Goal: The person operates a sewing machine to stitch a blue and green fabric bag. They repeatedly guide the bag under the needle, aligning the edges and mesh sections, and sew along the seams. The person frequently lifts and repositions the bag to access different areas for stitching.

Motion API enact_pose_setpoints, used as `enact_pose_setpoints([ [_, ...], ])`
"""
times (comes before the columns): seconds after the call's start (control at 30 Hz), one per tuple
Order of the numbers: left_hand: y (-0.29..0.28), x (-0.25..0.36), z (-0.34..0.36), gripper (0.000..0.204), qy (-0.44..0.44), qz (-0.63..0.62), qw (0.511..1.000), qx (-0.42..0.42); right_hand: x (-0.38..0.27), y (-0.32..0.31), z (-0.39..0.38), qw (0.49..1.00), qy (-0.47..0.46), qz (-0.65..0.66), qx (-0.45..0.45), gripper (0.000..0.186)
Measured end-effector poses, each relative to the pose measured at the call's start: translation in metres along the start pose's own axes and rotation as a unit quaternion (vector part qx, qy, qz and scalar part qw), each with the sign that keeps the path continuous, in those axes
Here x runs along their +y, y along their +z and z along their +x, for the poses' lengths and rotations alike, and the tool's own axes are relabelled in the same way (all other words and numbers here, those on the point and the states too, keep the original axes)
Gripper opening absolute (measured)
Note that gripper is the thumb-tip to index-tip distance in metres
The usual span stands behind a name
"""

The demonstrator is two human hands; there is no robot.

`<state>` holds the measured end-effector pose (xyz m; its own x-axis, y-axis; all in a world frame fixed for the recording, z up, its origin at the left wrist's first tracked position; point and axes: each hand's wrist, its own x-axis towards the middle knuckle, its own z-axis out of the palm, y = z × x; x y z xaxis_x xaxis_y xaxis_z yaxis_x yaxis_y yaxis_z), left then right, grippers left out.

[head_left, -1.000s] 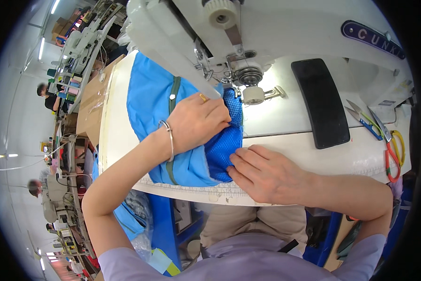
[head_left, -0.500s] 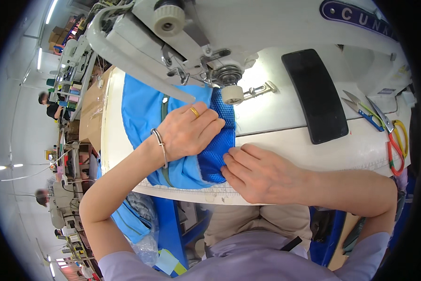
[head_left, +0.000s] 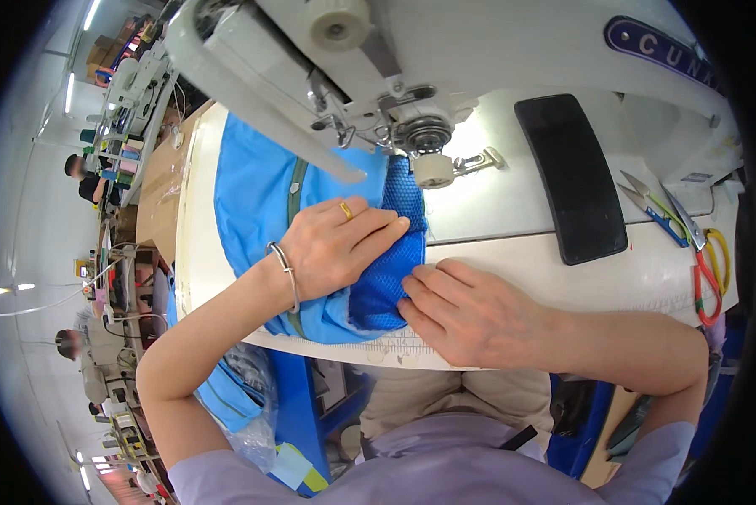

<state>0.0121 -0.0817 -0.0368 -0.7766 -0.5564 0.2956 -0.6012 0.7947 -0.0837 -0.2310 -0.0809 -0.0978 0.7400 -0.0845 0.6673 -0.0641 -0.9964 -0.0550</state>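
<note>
A light blue fabric piece (head_left: 256, 189) with a dark green strip lies on the sewing table, and a darker blue mesh panel (head_left: 395, 273) runs along its right side. The mesh's far end reaches the presser area of a white sewing machine (head_left: 433, 135). My left hand (head_left: 336, 248), with a ring and a bracelet, rests on the fabric where it meets the mesh. Its fingers are bent together and press the cloth; the fingertips are partly hidden. My right hand (head_left: 475, 316) has its fingers curled closed at the mesh's near right edge, pinching it.
A black phone (head_left: 572, 177) lies on the machine bed to the right. Beyond it are scissors with red and yellow handles (head_left: 710, 269) and small blue-handled snips (head_left: 666, 220). More blue fabric (head_left: 231, 400) hangs below the table at left. Other people and machines are in the left background.
The view has shifted slightly. My left hand has slid a little nearer along the cloth, and its forefinger side is straighter. The mesh's near corner has bunched slightly; my right hand keeps its place.
</note>
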Motion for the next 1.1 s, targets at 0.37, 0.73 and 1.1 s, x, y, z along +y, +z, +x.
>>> enact_pose_setpoints([
  [0.37,0.009,0.003,-0.007,0.046,-0.022,-0.001,0.999,0.033,0.007,-0.008,0.005,0.998,-0.005,0.051,-0.044,0.03],
  [0.73,0.03,-0.012,-0.01,0.04,-0.017,-0.01,0.995,0.1,0.014,-0.013,0.01,0.994,0.04,0.072,-0.069,0.031],
  [1.1,0.044,-0.045,0.004,0.023,-0.035,-0.016,0.991,0.126,0.028,-0.015,0.016,0.985,0.119,0.08,-0.092,0.045],
])
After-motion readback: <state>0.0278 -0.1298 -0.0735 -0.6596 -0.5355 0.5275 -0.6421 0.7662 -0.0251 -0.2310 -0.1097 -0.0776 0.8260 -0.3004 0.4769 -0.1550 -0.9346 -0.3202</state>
